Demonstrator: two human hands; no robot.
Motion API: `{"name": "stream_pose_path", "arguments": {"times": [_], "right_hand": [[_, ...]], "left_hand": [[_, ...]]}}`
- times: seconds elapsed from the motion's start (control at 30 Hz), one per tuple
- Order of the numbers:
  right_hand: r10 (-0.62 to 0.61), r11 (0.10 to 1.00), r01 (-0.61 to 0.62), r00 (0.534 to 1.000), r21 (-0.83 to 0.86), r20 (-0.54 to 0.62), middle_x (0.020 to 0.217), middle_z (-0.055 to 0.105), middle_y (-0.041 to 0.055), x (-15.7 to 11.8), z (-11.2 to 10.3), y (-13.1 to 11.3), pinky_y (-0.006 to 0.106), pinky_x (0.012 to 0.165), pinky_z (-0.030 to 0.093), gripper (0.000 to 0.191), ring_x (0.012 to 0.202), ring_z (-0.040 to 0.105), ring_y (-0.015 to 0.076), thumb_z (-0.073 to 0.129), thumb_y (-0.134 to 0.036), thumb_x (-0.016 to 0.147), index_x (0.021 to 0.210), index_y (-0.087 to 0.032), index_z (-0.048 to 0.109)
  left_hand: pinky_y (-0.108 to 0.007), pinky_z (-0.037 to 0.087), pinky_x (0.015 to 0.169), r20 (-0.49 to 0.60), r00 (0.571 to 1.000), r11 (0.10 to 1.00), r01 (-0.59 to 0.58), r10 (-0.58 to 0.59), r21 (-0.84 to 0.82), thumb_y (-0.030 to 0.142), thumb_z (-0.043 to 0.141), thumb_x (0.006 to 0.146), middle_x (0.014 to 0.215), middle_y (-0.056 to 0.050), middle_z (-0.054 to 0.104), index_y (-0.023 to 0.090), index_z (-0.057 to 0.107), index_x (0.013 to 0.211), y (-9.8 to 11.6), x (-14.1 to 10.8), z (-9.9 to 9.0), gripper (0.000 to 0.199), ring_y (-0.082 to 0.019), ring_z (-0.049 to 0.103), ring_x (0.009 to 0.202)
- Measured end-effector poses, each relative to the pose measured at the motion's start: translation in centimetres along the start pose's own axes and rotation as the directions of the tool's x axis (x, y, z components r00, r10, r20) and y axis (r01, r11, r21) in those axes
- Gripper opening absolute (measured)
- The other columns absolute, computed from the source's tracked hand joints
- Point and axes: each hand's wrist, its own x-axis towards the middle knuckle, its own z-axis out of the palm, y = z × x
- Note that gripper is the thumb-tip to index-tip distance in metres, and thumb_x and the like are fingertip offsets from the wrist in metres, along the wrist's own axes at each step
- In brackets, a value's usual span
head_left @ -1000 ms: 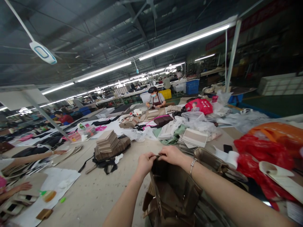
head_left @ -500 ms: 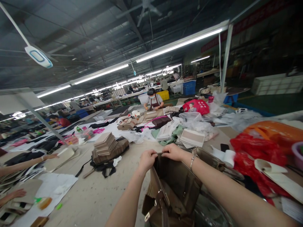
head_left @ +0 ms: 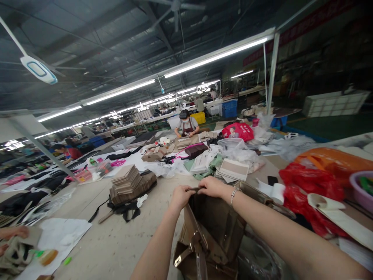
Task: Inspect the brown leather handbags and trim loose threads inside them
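A brown handbag (head_left: 215, 229) stands open at the lower middle, its strap and metal clasp on the near left side. My left hand (head_left: 181, 195) pinches the bag's top edge at its far corner. Close beside it, my right hand (head_left: 212, 187), with a silver bracelet at the wrist, grips the same edge. The fingertips of both hands almost meet. Another brown bag (head_left: 256, 194) lies partly hidden behind my right forearm.
Stacked tan pieces (head_left: 131, 184) lie left on the table (head_left: 116, 241). Paper sheets (head_left: 233, 170), plastic bags and a red bag (head_left: 311, 182) lie beyond and right. A co-worker's hands (head_left: 13, 233) are at far left; a person (head_left: 186, 124) works opposite.
The view has shifted slightly. Both my hands keep their hold on the bag's edge. At far left, the co-worker's hands have drawn back toward the frame edge, and the pale piece there is gone.
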Motion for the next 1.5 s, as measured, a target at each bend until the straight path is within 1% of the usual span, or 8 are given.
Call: {"name": "stream_pose_path", "arguments": {"times": [0.1, 0.2, 0.57, 0.77, 0.9, 1.13, 1.37, 1.5], "right_hand": [[-0.003, 0.999, 0.003, 1.0, -0.037, 0.007, 0.073, 0.069, 0.0036, -0.2, -0.1, -0.3, 0.022, 0.055, 0.036, 0.035, 0.066, 0.059, 0.0162, 0.058, -0.051, 0.08, 0.082, -0.02, 0.072], [-0.019, 0.997, 0.019, 1.0, -0.074, -0.004, 0.082, 0.071, 0.0051, 0.1, 0.1, -0.9, 0.022, 0.06, 0.039, 0.036, 0.072, 0.061, 0.0155, 0.042, -0.04, 0.091, 0.087, -0.019, 0.072], [-0.07, 0.96, 0.067, 0.998, -0.273, 0.0, 0.084, 0.069, 0.0158, 0.1, -0.6, -3.7, 0.029, 0.071, 0.044, 0.029, 0.078, 0.064, 0.024, 0.045, -0.023, 0.086, 0.083, -0.011, 0.071], [-0.084, 0.951, 0.074, 0.996, -0.301, -0.022, 0.084, 0.069, 0.0153, -0.5, -0.5, -4.5, 0.031, 0.072, 0.045, 0.026, 0.079, 0.064, 0.0243, 0.045, -0.018, 0.083, 0.081, -0.011, 0.07], [-0.082, 0.953, 0.066, 0.996, -0.295, -0.042, 0.086, 0.068, 0.016, -0.5, -0.3, -4.9, 0.031, 0.073, 0.046, 0.027, 0.08, 0.063, 0.024, 0.044, -0.018, 0.084, 0.083, -0.01, 0.069], [-0.069, 0.954, 0.053, 0.997, -0.295, -0.044, 0.086, 0.067, 0.0153, -0.2, 0.1, -6.2, 0.03, 0.073, 0.045, 0.026, 0.081, 0.063, 0.0236, 0.045, -0.018, 0.084, 0.084, -0.01, 0.069], [-0.041, 0.951, 0.015, 0.996, -0.31, -0.075, 0.082, 0.066, 0.0119, -0.8, 0.1, -6.6, 0.029, 0.069, 0.044, 0.03, 0.078, 0.063, 0.0229, 0.041, -0.02, 0.09, 0.081, -0.012, 0.068], [-0.064, 0.948, 0.044, 0.996, -0.315, -0.054, 0.08, 0.066, 0.0119, -0.7, 0.2, -7.1, 0.027, 0.068, 0.043, 0.029, 0.076, 0.063, 0.022, 0.042, -0.02, 0.09, 0.079, -0.012, 0.067]], "left_hand": [[-0.025, 0.04, 0.06, -0.007, 1.0, 1.0, 0.008, -0.008, 0.013, 0.025, 0.06, 0.071, 0.069, -0.002, 0.069, 0.016, 0.074, 0.078, 0.1, -0.1, -0.1, 0.017, -0.017, 0.059, 0.067], [-0.024, 0.039, 0.059, -0.023, 1.0, 1.0, 0.01, -0.01, 0.015, 0.024, 0.061, 0.071, 0.067, -0.002, 0.068, 0.016, 0.074, 0.077, 0.0, -0.2, -0.2, 0.016, -0.016, 0.059, 0.067], [-0.026, 0.041, 0.061, -0.073, 0.997, 0.999, -0.008, 0.005, -0.034, 0.021, 0.064, 0.069, 0.066, -0.002, 0.067, 0.013, 0.072, 0.074, -0.7, -0.7, 0.0, 0.012, -0.017, 0.06, 0.069], [-0.025, 0.047, 0.07, -0.093, 0.995, 0.997, -0.045, 0.039, -0.065, 0.017, 0.061, 0.072, 0.086, -0.004, 0.071, 0.013, 0.068, 0.092, -1.4, -1.6, -1.1, 0.021, -0.016, 0.064, 0.079], [-0.028, 0.046, 0.073, -0.133, 0.989, 0.998, -0.065, 0.067, 0.023, 0.021, 0.054, 0.079, 0.08, -0.004, 0.071, 0.015, 0.069, 0.084, -1.5, -2.8, -2.0, 0.017, -0.017, 0.063, 0.077], [-0.031, 0.044, 0.074, -0.192, 0.979, 0.987, -0.041, 0.071, 0.158, 0.014, 0.051, 0.079, 0.08, -0.008, 0.071, 0.015, 0.069, 0.083, -1.2, -3.4, -2.2, 0.019, -0.02, 0.063, 0.078], [-0.024, 0.045, 0.082, -0.18, 0.975, 0.986, -0.112, 0.133, 0.125, 0.02, 0.05, 0.084, 0.092, -0.003, 0.072, 0.021, 0.07, 0.093, -1.9, -4.3, -1.7, 0.023, -0.015, 0.064, 0.086], [-0.025, 0.046, 0.075, -0.188, 0.977, 0.99, -0.083, 0.104, 0.114, 0.018, 0.05, 0.082, 0.081, -0.004, 0.071, 0.019, 0.071, 0.085, -2.3, -4.4, -1.6, 0.021, -0.016, 0.063, 0.078]]}}
